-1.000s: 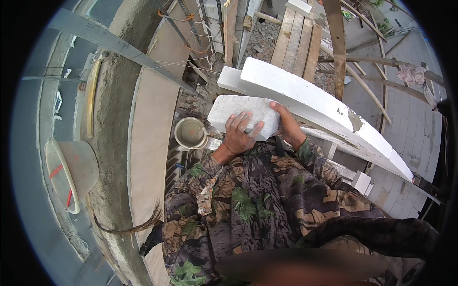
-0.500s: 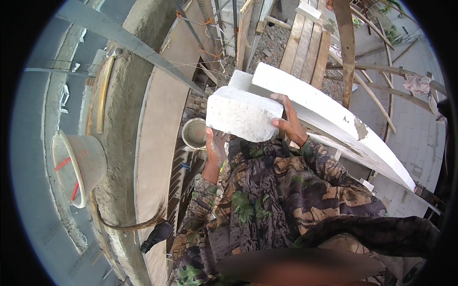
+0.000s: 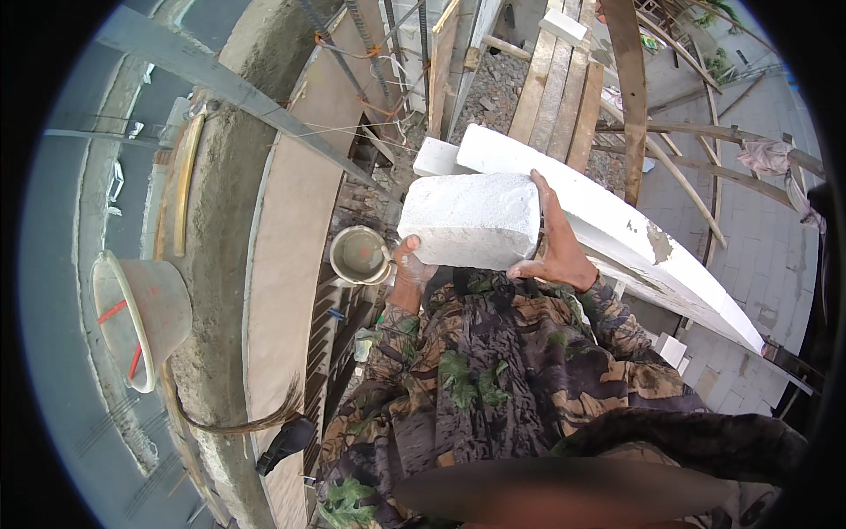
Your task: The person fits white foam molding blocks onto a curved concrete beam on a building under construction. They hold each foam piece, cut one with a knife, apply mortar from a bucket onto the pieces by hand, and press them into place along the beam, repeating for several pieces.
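Observation:
Between my two hands I hold a white lightweight concrete block (image 3: pixel 470 216) in front of my body. My left hand (image 3: pixel 412 271) grips its lower left corner, the thumb pressed on the near face and the fingers underneath, partly hidden. At the other end my right hand (image 3: pixel 564 242) has its fingers along the side and its thumb at the bottom edge. Just beyond the block runs a white block wall (image 3: pixel 608 207), curving off to the right in this view. A smaller white block (image 3: pixel 435 157) sits at the wall's far left end.
A round bucket (image 3: pixel 359 254) stands left of my left hand. Further left, a larger plastic tub (image 3: pixel 145 317) rests tilted beside a rough concrete ledge (image 3: pixel 216 220). Wooden planks (image 3: pixel 555 93) lie beyond the wall. Steel rebar (image 3: pixel 361 40) rises at the far side, with a string nearby.
The block has shifted slightly right and been turned so its near face shows more squarely. My left hand has moved right and closed onto its lower left corner; the right hand has shifted its grip.

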Tool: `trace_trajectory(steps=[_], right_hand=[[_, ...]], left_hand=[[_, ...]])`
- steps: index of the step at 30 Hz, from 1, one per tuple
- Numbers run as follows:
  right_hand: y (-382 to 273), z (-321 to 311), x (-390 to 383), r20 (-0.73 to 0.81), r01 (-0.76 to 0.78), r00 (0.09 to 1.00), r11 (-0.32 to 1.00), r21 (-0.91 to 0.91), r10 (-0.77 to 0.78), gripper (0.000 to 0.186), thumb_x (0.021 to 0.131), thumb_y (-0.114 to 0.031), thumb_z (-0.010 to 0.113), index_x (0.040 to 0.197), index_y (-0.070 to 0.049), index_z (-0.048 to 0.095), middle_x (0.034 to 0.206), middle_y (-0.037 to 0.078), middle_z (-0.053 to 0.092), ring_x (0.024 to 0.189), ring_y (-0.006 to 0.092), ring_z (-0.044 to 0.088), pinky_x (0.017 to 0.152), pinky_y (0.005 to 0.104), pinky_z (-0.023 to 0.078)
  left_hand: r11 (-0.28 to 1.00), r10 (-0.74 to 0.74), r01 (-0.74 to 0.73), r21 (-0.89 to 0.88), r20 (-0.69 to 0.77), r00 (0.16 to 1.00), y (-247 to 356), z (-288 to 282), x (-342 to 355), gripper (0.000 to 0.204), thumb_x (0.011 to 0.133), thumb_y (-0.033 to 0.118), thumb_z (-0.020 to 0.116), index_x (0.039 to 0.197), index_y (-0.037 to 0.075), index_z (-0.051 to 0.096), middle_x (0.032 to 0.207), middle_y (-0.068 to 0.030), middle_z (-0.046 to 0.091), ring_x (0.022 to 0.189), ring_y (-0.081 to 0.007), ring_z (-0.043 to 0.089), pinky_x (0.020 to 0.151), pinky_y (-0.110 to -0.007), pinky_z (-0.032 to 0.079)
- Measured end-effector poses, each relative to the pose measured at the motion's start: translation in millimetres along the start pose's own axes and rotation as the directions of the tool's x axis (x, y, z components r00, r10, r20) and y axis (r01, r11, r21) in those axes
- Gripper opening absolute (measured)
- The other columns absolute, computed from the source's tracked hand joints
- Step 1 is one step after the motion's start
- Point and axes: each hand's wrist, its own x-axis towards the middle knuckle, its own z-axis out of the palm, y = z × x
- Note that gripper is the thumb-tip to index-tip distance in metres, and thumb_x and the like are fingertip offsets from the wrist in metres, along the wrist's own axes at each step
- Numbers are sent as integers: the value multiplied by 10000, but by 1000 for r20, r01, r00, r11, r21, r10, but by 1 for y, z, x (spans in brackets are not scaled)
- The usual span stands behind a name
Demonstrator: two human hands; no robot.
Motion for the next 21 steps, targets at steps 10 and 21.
trace_trajectory(steps=[10, 21], right_hand=[[-17, -42, 45, -255, -68, 966, 990, -125, 35, 1097, 599, -420, 863, 1501, -20, 383, 1359, 226, 515, 1281, 392, 517, 1086, 487, 418], [21, -32, 146, -216, -3, 969, 871, -491, -119, 1075, 617, -467, 854, 1526, -151, 375, 1213, 197, 523, 1109, 417, 602, 920, 511, 527]], left_hand=[[999, 51, -51, -4, 130, 990, -13, 40, 53, 927, 894, 583, 644, 1556, 30, 306, 1527, -148, 449, 1418, -311, 423, 1168, -475, 344], [960, 74, 58, 272, -452, 889, 9, -84, 48, 749, 993, 577, 488, 1481, 11, 433, 1402, -200, 542, 1275, -330, 532, 1111, -455, 381]])
